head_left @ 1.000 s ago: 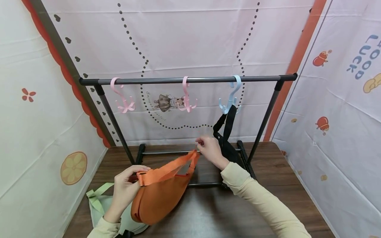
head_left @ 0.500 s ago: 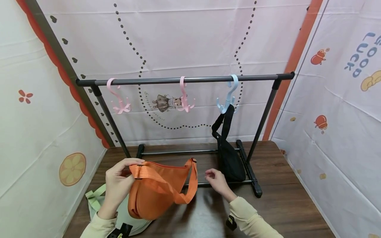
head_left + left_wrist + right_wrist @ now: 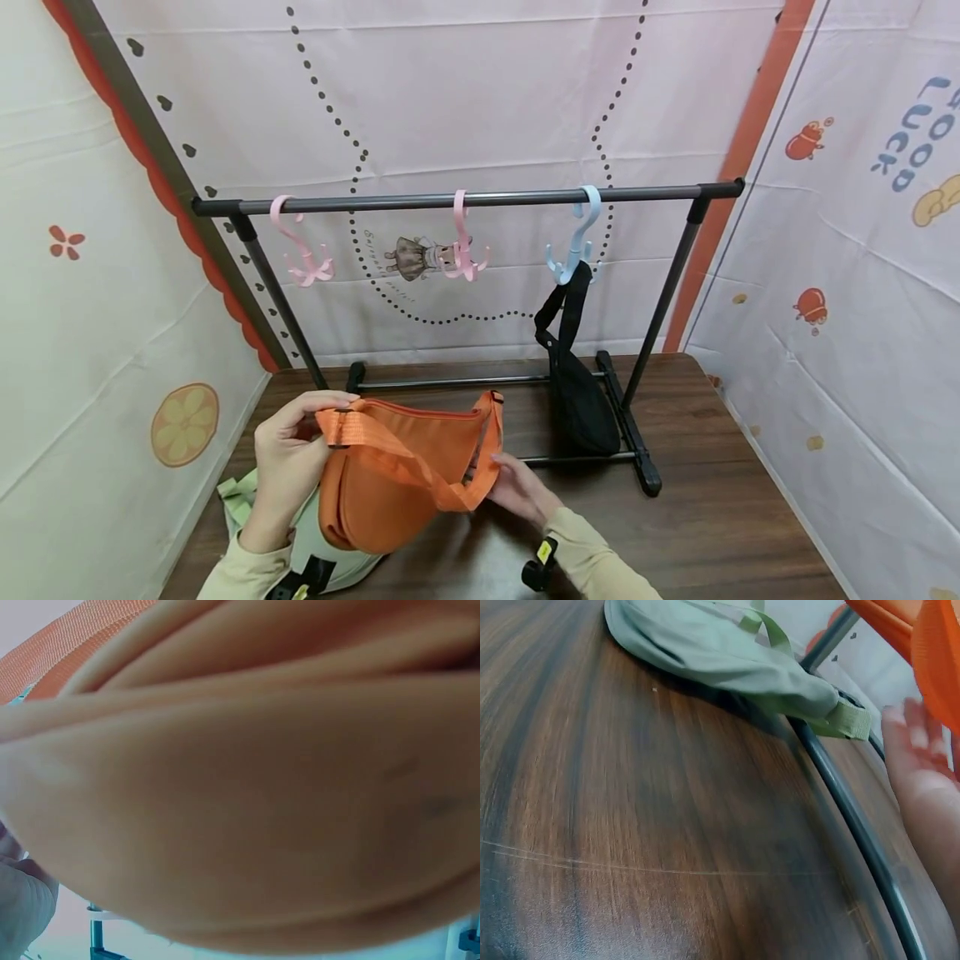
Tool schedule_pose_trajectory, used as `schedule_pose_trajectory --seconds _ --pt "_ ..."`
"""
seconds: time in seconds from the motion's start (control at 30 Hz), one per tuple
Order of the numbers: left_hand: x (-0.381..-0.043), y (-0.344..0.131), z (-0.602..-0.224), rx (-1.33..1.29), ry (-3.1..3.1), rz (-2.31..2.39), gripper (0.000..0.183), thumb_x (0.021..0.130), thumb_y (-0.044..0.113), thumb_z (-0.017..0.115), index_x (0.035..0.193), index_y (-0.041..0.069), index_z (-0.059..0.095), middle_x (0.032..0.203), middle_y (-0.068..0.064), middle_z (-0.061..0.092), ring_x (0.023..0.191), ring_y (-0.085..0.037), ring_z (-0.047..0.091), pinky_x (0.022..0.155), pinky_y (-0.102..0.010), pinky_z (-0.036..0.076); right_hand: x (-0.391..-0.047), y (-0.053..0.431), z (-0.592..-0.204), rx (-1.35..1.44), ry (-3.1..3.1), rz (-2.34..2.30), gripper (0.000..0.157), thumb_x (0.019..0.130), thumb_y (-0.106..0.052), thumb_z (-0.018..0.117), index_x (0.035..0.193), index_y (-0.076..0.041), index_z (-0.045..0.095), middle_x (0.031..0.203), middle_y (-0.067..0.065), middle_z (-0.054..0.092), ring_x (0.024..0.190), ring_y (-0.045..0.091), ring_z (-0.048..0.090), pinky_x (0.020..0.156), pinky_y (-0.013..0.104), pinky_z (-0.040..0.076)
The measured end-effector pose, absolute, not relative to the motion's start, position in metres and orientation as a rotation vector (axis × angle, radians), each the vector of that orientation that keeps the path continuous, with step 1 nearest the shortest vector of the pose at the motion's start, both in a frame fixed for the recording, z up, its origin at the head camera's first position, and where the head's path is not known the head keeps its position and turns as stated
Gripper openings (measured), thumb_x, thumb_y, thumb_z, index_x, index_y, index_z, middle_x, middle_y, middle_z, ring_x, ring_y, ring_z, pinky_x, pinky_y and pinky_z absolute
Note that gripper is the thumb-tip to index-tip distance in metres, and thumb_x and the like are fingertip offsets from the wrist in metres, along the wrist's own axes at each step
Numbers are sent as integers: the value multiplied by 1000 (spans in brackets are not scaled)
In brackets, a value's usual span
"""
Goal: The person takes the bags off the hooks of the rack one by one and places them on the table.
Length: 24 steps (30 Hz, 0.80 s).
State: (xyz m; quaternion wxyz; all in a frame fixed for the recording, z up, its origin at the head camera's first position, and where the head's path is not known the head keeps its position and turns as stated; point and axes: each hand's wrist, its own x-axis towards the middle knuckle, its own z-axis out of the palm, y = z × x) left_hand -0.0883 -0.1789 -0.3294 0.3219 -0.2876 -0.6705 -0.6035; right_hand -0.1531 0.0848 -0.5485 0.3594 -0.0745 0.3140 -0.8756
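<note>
An orange shoulder bag [image 3: 386, 508] hangs in front of the rack, held up at its left top corner. There my left hand [image 3: 287, 458] pinches the strap end beside the buckle, thumb in front. The webbing strap [image 3: 467, 497] droops in a loop across the bag's front. My right hand [image 3: 519, 490] is at the right end of this loop, fingertips behind the strap. In the right wrist view the fingers of this hand [image 3: 922, 765] are spread and loosely bent beneath the orange webbing [image 3: 939, 667]. The bag's body [image 3: 247, 817] fills most of the left wrist view.
A black rack [image 3: 360, 204] carries two pink hooks [image 3: 306, 260] and a blue hook [image 3: 577, 246]. From the blue one hangs a black bag [image 3: 581, 408]. A pale green bag [image 3: 333, 562] lies on the wooden table [image 3: 712, 517], partly behind the orange bag. Printed cloth surrounds the table.
My right hand let go of the raised strap, came down, then moved left to the strap's right end. The strap dropped into a loop. My left hand kept its hold and shifted slightly left.
</note>
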Motion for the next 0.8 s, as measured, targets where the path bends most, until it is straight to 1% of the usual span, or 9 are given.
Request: schedule_pose_trajectory --seconds 0.07,0.17,0.23,0.3,0.4,0.47,0.57,0.67,0.8 --pt "-91 -182 -335 -742 -1763 -1577 17 72 -17 64 88 -10 65 93 0 69 66 -4 64 57 -12 49 -153 79 -547 -213 805 -2270 26 95 -12 34 117 -13 48 119 1 55 114 15 50 100 31 36" --pt "-95 -187 -343 -719 -1763 -1575 24 69 -24 62 89 -10 64 93 0 69 61 -4 62 52 -11 46 -151 75 -544 -161 894 -2307 24 95 -6 33 105 -14 54 106 -3 60 102 10 55 92 28 43" --pt "-95 -191 -347 -687 -1775 -1594 26 68 -26 61 89 -11 64 93 1 69 63 -4 63 53 -11 47 -150 74 -543 -95 978 -2333 26 95 -3 34 98 -14 57 99 -4 62 95 8 58 87 26 46" --pt "-95 -194 -352 -631 -1806 -1619 26 69 -25 61 91 -11 64 93 3 69 68 -5 64 57 -12 48 -150 76 -543 -22 1047 -2365 23 94 -2 38 94 -13 58 94 -4 63 91 8 59 84 25 48" --pt "-94 -198 -361 -468 -1885 -1657 27 69 -23 62 92 -9 65 88 7 69 72 -4 63 61 -13 50 -148 84 -542 70 1131 -2400 15 93 -3 45 96 -11 57 94 -3 63 91 8 59 82 24 50" --pt "-94 -200 -368 -329 -1940 -1668 30 68 -23 61 90 -3 67 81 8 68 69 -3 62 59 -13 49 -147 91 -540 103 1156 -2411 12 92 -4 47 98 -9 55 95 -2 62 91 8 59 82 24 50" --pt "-94 -201 -380 -158 -1959 -1715 39 65 -26 59 83 6 68 72 8 66 61 -2 57 54 -11 46 -143 104 -539 121 1188 -2399 13 92 -4 47 100 -9 55 97 -2 62 92 8 58 83 25 49" --pt "-96 -203 -395 -86 -1947 -1775 43 64 -27 59 79 13 67 68 8 64 58 -1 52 52 -11 43 -137 115 -538 131 1226 -2378 14 92 -4 47 100 -11 56 95 -3 63 91 8 59 83 24 49" --pt "-98 -204 -415 -20 -1965 -1845 39 68 -21 63 77 16 67 68 10 63 59 0 52 51 -12 44 -130 127 -539 166 1329 -2358 14 91 -4 48 99 -13 56 92 -5 63 88 7 60 81 24 50"
